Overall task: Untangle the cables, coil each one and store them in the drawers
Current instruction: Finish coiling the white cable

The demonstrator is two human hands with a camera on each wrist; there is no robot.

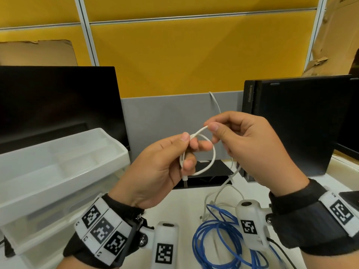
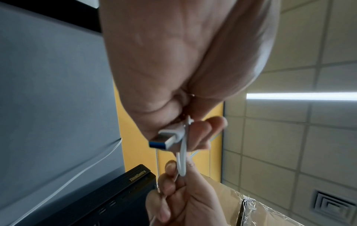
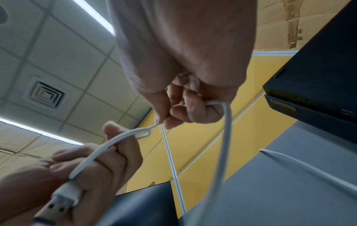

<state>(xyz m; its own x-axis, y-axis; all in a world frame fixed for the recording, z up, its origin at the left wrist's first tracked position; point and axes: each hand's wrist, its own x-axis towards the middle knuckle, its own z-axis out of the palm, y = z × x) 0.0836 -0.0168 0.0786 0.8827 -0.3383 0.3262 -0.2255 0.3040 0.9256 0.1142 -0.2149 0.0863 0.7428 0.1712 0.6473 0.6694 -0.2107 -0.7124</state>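
Closest to the person, a thin blue cable [image 1: 219,243] lies in loose rings on the white desk [image 1: 186,202], waiting its turn. Just above it, the left hand [image 1: 161,167] pinches a thin white cable [image 1: 210,152] near its silver plug [image 2: 164,141], I think to keep the first loop from slipping. The plug points down at the desk. The right hand [image 1: 252,146] pinches the cable beside the loop to feed more. Behind the left hand stands the clear plastic drawer box [image 1: 58,171].
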